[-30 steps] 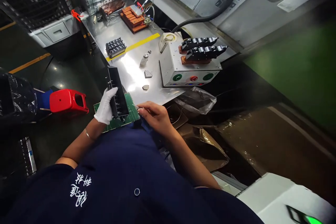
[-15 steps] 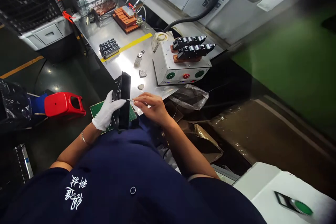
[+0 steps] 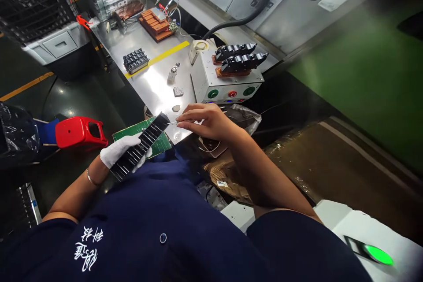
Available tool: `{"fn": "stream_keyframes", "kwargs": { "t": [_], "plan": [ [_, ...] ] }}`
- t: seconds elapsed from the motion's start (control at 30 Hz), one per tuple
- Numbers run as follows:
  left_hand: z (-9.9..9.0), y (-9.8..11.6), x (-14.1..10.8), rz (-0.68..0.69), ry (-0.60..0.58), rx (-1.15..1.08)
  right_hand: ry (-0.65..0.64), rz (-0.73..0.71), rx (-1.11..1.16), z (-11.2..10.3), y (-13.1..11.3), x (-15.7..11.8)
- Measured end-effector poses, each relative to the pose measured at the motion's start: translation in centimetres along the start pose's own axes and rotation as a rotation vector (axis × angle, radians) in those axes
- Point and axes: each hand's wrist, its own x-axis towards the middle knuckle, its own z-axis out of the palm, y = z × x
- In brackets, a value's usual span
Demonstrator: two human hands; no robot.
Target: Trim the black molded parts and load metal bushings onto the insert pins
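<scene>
My left hand, in a white glove, is wrapped round a long black slotted part with bright lines across its face. The part lies slantwise, its far end up and to the right. My bare right hand pinches a thin pale stick, possibly a swab. The stick's tip is at the far end of the black part; whether it touches I cannot tell. A green board is under the black part. On the metal table beyond are a small bottle, a grey block and a flat grey piece.
A white control box with coloured buttons carries two black ribbed parts on orange fixtures. Another black ribbed block sits by the yellow tape. An orange fixture stands farther back. A red stool is at left.
The black part has turned from upright to slanted, showing its slotted face. My left hand moved down and left; my right hand shifted up and right. The green button at lower right now glows.
</scene>
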Motion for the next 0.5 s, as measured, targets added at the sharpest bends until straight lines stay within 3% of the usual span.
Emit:
{"fn": "stream_keyframes", "kwargs": {
  "t": [0.17,0.27,0.4,0.5],
  "plan": [
    [-0.1,-0.4,-0.5,-0.057,-0.052,0.072,-0.196,-0.022,0.007,-1.2,0.1,0.8],
    [-0.1,-0.5,-0.7,-0.088,-0.076,0.133,-0.235,-0.010,0.035,-1.1,0.5,1.1],
    [0.2,-0.9,-0.8,-0.150,-0.109,0.169,-0.145,-0.008,0.126,0.6,1.4,1.0],
    [0.3,-1.3,-0.6,-0.150,-0.104,0.142,0.086,0.052,0.205,3.0,1.7,0.6]
  ]
}}
